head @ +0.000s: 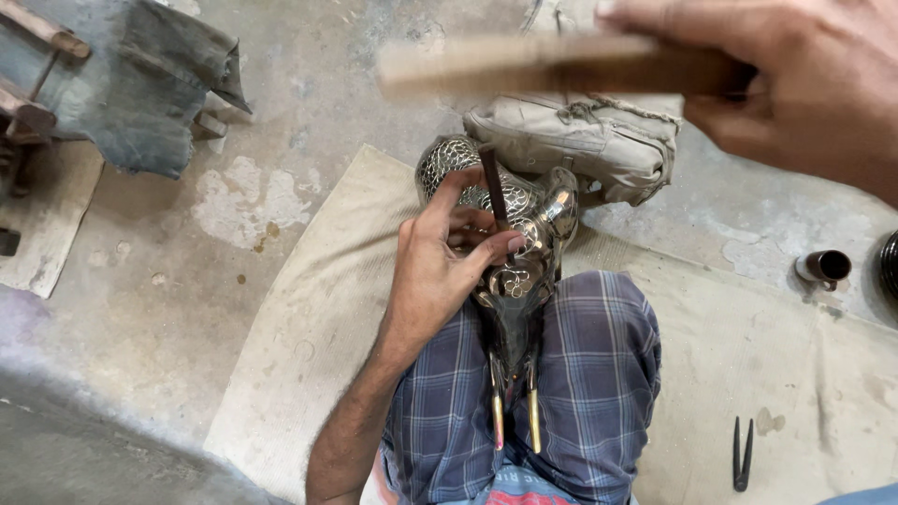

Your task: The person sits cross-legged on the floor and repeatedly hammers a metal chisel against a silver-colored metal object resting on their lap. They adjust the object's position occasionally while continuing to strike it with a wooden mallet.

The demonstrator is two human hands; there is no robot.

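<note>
While two hands (440, 271) work, one chisel (493, 187) meets one brass figure (524, 234).

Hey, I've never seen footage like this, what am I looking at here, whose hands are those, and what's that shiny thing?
This is one picture from a camera worn on a person's head, looking down at their own two bare hands and lap. No machine is involved. The person sits on a pale mat on a concrete floor, legs covered by blue checked cloth. On the lap lies a shiny metal figure with a scale-like engraved pattern. The left hand steadies a thin dark metal punch upright against it. The right hand, raised and blurred, grips a wooden stick. Nearby lie a tan cloth bundle, a small dark cup and black tongs.
</note>
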